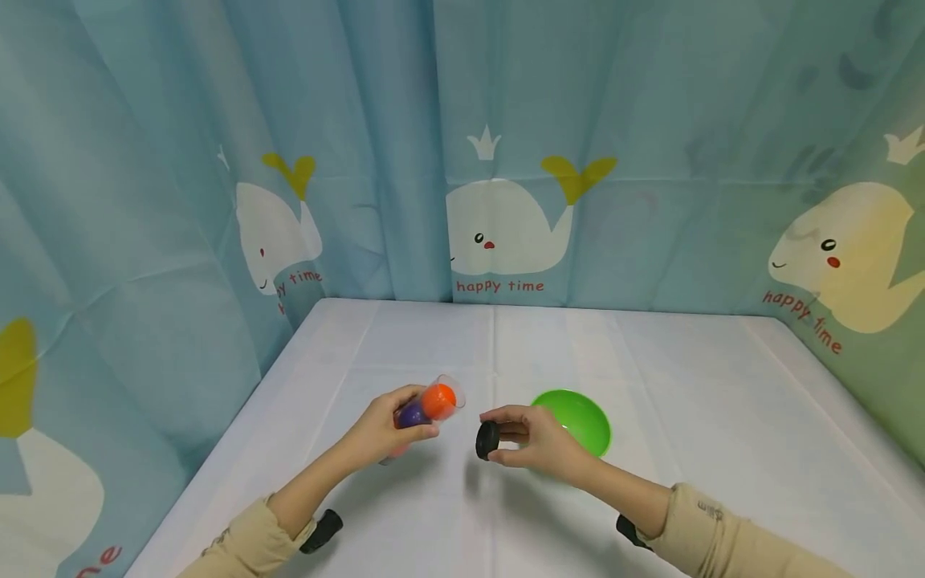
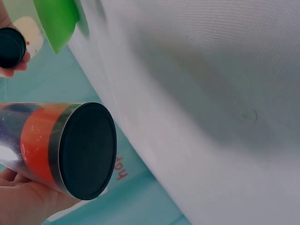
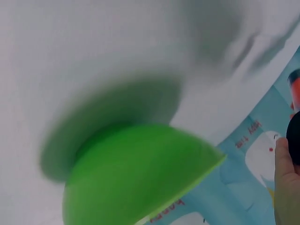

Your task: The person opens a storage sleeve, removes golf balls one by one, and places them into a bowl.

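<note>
A clear tube with orange and purple balls inside [image 1: 414,413] is gripped by my left hand [image 1: 379,429], tilted with its upper end toward the right. In the left wrist view the dark base [image 2: 87,151] of the tube faces the camera, an orange ball just behind it. My right hand [image 1: 545,441] pinches a round black cap [image 1: 487,440] on edge between thumb and fingers. The cap is apart from the tube, a short way to its right. Behind the right hand a green bowl [image 1: 578,417] sits on the table, partly hidden by that hand.
The white-covered table [image 1: 650,377] reaches back to a blue curtain [image 1: 390,120] printed with whales. More curtain hangs along the left and right sides. Black wrist straps [image 1: 322,531] show beneath both sleeves.
</note>
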Motion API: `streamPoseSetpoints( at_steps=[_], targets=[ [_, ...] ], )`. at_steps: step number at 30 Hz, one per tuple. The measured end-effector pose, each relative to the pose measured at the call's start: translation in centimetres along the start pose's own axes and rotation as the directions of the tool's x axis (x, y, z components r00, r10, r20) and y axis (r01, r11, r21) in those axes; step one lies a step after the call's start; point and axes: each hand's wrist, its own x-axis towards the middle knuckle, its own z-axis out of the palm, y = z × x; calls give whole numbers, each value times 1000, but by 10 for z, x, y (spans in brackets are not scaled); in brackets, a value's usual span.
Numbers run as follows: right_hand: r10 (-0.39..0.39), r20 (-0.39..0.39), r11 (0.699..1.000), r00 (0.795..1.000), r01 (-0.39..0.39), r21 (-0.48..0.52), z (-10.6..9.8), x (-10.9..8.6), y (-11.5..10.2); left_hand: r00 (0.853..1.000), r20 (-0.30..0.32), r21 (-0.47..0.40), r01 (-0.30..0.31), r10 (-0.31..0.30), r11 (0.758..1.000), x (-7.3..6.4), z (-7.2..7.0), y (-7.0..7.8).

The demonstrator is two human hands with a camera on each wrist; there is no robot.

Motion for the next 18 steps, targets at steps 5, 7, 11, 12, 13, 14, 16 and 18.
streamPoseSetpoints(
  at_steps=[5, 7, 11, 12, 13, 14, 16, 18],
  targets=[
    [-14, -4, 999, 1000, 14, 31, 9, -2, 3, 1000, -5, -11, -1, 1, 1000, -2, -3, -2],
    [-6, -2, 999, 1000, 6, 41, 12, -3, 5, 1000, -8, -22, 0, -1, 1000, -2, -4, -2],
    [6, 1, 999, 1000, -6, 49, 19, -3, 8, 1000, -24, -27, -8, 8, 1000, -1, -6, -5],
    [9, 2, 999, 1000, -10, 50, 21, -3, 10, 1000, -28, -27, -16, 15, 1000, -1, -7, -5],
    [11, 3, 999, 1000, -12, 49, 23, -3, 11, 999, -31, -25, -25, 24, 999, -1, -8, -5],
    [13, 5, 999, 1000, -13, 45, 25, -2, 12, 999, -33, -25, -35, 34, 999, 0, -8, -5],
    [18, 13, 999, 1000, -18, 36, 29, -1, 15, 998, -34, -28, -48, 47, 998, 0, -9, -5],
    [22, 24, 999, 999, -23, 26, 33, -1, 18, 998, -34, -33, -55, 54, 998, 0, -9, -4]
  ],
)
